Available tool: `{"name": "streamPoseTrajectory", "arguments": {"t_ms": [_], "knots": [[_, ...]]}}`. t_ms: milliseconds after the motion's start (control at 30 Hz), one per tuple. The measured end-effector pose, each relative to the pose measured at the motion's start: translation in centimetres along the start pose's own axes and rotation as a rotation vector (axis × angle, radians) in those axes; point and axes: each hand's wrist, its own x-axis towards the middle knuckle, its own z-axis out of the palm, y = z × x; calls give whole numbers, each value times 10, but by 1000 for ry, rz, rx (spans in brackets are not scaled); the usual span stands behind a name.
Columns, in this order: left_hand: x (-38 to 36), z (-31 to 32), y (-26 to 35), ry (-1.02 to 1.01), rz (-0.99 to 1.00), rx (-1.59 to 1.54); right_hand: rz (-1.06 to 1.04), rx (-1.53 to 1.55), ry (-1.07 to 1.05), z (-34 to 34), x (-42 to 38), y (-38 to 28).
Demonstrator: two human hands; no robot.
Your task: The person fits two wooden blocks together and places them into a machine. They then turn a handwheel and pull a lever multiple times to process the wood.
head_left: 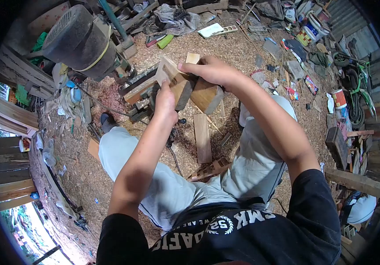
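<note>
In the upper middle of the head view, my left hand has its thumb up against a pale wooden piece with a slot in it. My right hand grips the same pale piece from the other side, thumb on its edge. Right under my hands sit two thick wooden blocks, one on the left and one on the right. My fingers are partly hidden behind the wood. A flat wooden board lies on the ground between my legs.
A dark motor housing stands at the upper left, near a metal machine part. Wood shavings cover the ground. Buckets and scattered scraps lie at the upper right. A green toy-like bike is at the far right.
</note>
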Motion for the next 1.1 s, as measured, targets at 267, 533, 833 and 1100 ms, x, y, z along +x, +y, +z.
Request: {"name": "streamPoseTrajectory", "arguments": {"t_ms": [267,533,833,1100], "knots": [[11,-5,-7,6,7,-9,-40,-25,57,7,8,11],[13,-5,-10,43,-13,-1,-104,-50,98,7,18,21],[24,-10,-20,58,-41,-39,-108,-106,104,7,9,15],[27,-10,-27,26,-55,-66,14,-120,-4,6,9,16]]}}
